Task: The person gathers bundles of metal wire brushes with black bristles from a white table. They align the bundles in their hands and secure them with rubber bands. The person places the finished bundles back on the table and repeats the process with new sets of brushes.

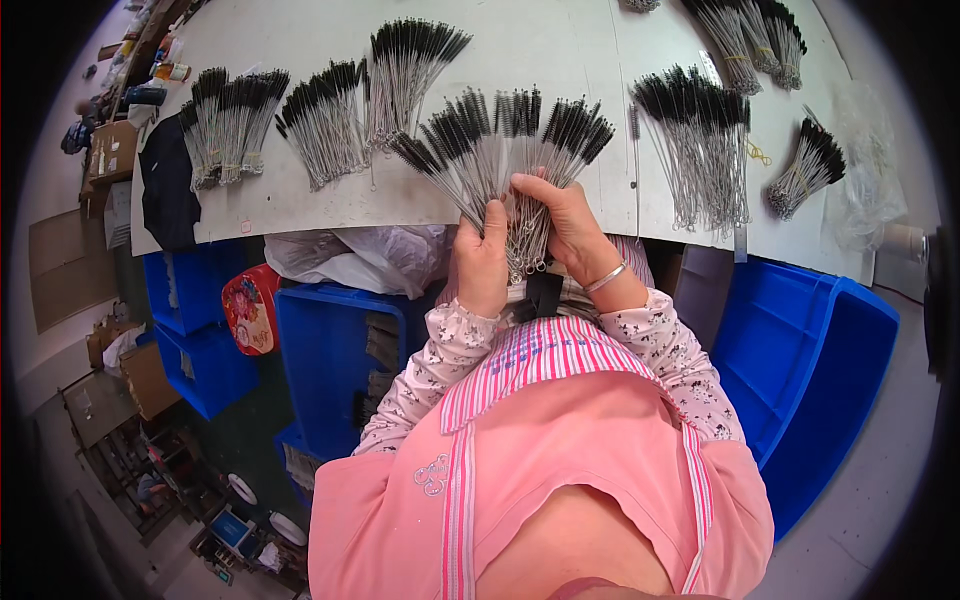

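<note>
A thick bunch of small wire brushes with black bristle tips fans out between my two hands, over the near edge of the white table. My left hand is closed around the bunch's left side, thumb upward. On the other side, my right hand grips the wire handles, its thumb lying across them. Looped wire ends hang out below, between the palms. The bristle ends point away from me, parted into left, middle and right clusters. Fingers behind the bunch are hidden.
More brush piles lie on the white table: several at the left, a wide one at the right, and tied bundles beyond it. Blue bins stand below the edge. A clear plastic bag lies far right.
</note>
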A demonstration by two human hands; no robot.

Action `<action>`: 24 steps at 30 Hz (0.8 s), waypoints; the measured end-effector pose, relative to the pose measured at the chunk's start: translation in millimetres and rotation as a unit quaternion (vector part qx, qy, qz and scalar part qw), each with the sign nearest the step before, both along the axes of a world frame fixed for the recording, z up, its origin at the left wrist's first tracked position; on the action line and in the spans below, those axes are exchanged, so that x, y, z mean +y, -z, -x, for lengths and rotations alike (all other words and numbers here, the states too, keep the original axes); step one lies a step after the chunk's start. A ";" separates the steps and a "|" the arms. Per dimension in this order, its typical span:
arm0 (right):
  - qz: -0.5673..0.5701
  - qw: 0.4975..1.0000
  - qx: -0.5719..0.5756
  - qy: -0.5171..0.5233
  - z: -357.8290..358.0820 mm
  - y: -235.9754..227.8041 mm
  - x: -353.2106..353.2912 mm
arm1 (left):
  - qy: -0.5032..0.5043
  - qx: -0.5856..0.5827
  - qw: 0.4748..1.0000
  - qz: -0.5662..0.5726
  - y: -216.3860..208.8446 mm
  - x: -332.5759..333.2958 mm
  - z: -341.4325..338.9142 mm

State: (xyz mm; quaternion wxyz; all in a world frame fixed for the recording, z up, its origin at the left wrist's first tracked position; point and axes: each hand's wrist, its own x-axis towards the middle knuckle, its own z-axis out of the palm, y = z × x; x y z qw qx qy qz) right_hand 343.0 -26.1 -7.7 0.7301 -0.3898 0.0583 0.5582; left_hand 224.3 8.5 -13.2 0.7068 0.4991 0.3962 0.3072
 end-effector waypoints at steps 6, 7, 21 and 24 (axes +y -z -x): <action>-0.007 0.998 -0.027 -0.050 -3.1 2.8 -0.9 | 0.007 0.034 0.999 -0.015 -12.6 -2.7 -1.9; -0.005 0.998 -0.022 -0.056 -3.6 3.7 -1.3 | 0.008 0.038 0.999 -0.014 -13.5 -2.7 -1.8; 0.020 0.999 0.045 -0.006 -0.6 7.1 1.4 | -0.031 0.051 0.996 -0.062 -14.5 -6.6 -2.6; 0.002 0.997 0.071 0.000 -0.7 5.8 0.5 | -0.045 0.037 0.996 -0.065 -11.5 -5.0 -4.0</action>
